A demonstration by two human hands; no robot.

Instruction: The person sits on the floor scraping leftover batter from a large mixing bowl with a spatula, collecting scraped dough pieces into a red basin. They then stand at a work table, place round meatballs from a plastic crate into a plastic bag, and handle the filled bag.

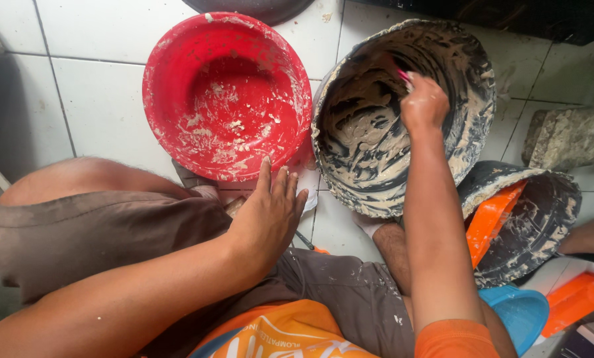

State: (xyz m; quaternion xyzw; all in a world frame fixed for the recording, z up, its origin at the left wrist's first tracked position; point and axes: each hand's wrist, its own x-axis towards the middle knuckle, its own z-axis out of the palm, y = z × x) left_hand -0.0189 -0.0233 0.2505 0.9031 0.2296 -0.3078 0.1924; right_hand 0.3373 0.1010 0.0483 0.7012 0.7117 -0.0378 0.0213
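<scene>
The right hand [424,103] reaches into the far right of the scene, its grip closed tight around a thin pink-handled tool [403,74] whose working end is hidden in the paste. The hand sits inside a tilted black bucket [469,79], coated all over with grey-beige putty [360,136], which leans toward the person on the floor.

The left hand [270,212] lies nearer, its grip loose and flat, fingers [265,174] stretched out and slightly spread. The fingertips touch or nearly touch the near rim of a red basin [171,73], which is smeared with dried pale flecks and stands just left of the bucket, the two rims close together. The hand holds nothing.

Both vessels rest on a floor [98,99] of large white tiles with dark grout lines. The person squats, brown shorts [98,232] stretched over the knees and splashed with pale spots. To the near right lie another putty-caked black bucket [549,212], an orange trowel-like piece [492,215], a blue plastic dish [519,311] and an orange block [572,301]. A crusted grey lump [565,136] sits at the far right.
</scene>
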